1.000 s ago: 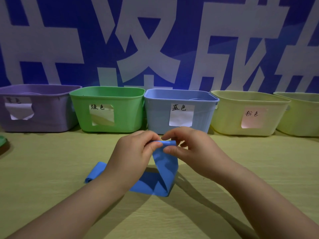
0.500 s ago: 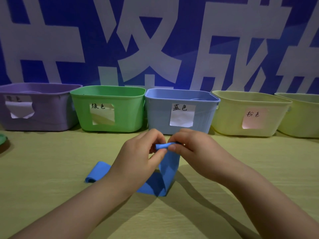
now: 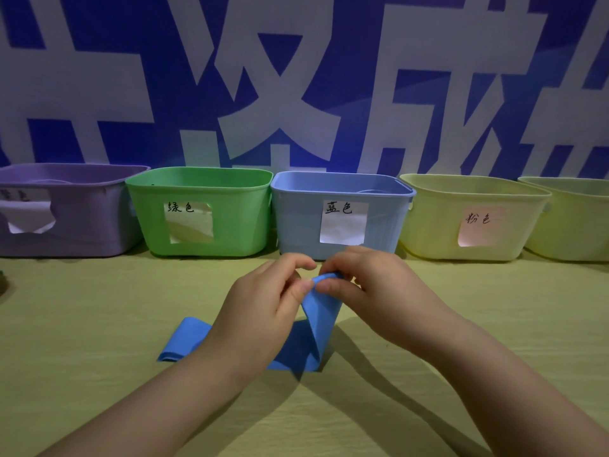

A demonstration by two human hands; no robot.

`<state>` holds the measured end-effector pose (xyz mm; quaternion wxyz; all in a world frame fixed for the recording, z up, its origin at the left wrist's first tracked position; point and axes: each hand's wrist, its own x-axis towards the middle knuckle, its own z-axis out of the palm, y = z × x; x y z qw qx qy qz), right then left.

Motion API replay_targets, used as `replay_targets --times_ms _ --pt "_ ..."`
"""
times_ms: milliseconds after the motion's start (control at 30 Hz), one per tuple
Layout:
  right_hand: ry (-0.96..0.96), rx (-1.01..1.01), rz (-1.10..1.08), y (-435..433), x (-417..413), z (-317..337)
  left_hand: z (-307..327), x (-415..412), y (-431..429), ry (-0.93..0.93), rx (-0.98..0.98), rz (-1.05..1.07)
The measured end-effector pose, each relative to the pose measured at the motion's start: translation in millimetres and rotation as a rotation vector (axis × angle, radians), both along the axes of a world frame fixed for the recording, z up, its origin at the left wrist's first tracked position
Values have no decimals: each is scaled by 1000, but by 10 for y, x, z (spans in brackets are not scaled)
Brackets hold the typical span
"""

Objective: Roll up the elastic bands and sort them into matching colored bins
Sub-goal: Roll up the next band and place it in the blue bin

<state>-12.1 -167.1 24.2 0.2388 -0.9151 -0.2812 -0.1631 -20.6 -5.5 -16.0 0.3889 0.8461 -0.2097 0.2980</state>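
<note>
Beyond the fingers (image 3: 306, 286), a deep blue wall (image 3: 352, 37) carrying huge white characters (image 3: 461, 41). Beneath them, a yellow-green wood-grained table (image 3: 99, 308). Dim light here, with a brighter blue glow straight past the fingertips.

Two bare hands, two bare arms

I see the left hand (image 3: 260, 311) and the right hand (image 3: 379, 291), both bare, and the thumb nails look short and plain. The left forearm (image 3: 158, 410) and right forearm (image 3: 494, 390) are bare right down to the bottom edge.
</note>
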Motion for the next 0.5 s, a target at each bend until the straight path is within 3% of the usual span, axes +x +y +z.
replay_targets --times_ms 300,500 --pt "100 2 18 1 29 -16 18 -16 14 4 -5 -2" --pt "61 98 1 5 14 -8 34 -1 36 1 28 37"
